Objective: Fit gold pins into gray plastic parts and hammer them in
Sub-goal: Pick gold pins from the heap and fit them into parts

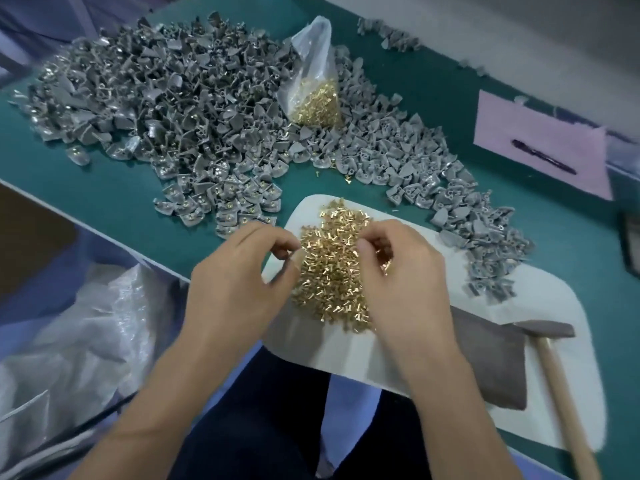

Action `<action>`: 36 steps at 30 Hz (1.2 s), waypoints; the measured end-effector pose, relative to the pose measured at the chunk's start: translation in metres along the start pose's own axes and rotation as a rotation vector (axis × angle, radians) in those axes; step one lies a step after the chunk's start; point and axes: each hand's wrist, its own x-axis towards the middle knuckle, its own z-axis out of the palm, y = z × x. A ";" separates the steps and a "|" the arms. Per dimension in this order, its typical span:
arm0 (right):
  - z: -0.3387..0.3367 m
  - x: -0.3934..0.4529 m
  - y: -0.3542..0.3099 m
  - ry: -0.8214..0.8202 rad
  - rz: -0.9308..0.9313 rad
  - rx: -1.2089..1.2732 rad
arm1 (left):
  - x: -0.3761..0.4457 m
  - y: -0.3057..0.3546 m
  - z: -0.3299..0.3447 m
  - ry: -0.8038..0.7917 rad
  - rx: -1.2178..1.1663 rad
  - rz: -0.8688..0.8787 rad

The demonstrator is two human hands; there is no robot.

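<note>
Right now my left hand (239, 271) hangs over the near edge of the white padded work board (519, 306), thumb and forefinger pinched together as if on a single pin, though I cannot make out what sits between them. My right hand (398, 271) rests with curled fingers on the loose heap of small gold metal pins (329, 258) spread on that board; whether it grips any I cannot tell. Just right of the hands lie a dark gray flat block (491, 362) and a wooden-handled hammer (554, 375), neither being touched, so I judge this is the pin-picking step and not the hammering. Farther out on the green table top (104, 188), a large mound of gray plastic parts (156, 98) spreads to the left, and the near ones show gold spots, which I take as already pinned. A second spread of gray plastic parts (415, 161) to the right shows open holes, so plenty seems left. Between the mounds stands a clear plastic bag of gold pins (315, 95), still well filled.
</note>
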 end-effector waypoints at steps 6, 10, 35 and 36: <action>-0.076 -0.024 0.072 0.185 0.207 -0.028 | 0.010 0.064 0.057 -0.295 -0.114 0.215; -0.113 -0.050 0.105 0.313 0.379 0.036 | 0.027 0.096 0.091 -0.477 -0.073 0.322; -0.124 -0.087 0.121 0.347 0.344 0.173 | 0.044 0.164 0.127 -0.609 -0.005 0.396; -0.123 -0.088 0.119 0.349 0.332 0.190 | 0.038 0.162 0.116 -0.616 -0.100 0.333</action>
